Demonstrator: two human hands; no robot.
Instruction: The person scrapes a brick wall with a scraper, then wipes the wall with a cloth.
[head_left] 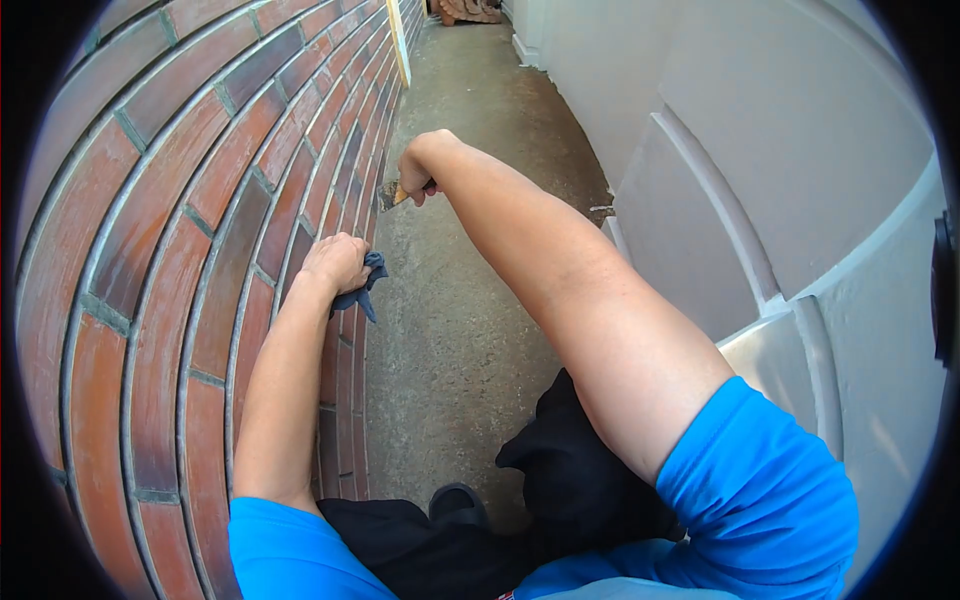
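My right hand [424, 165] is closed around the wooden handle of a small scraper [391, 195]. Its dark, speckled blade points left and down, close to the lower part of the brick wall [165, 260]. Nearer to me, my left hand [338, 264] grips a crumpled dark blue-grey cloth [366, 290] beside the bricks. One corner of the cloth hangs below the fingers. My palm hides part of it.
A narrow concrete floor [455, 350] runs ahead between the bricks and a grey panelled wall [790, 130] on the right. A pale upright strip [398, 40] stands along the bricks farther off. A brown carved object [468, 11] sits at the far end. My dark shoe [457, 503] is below.
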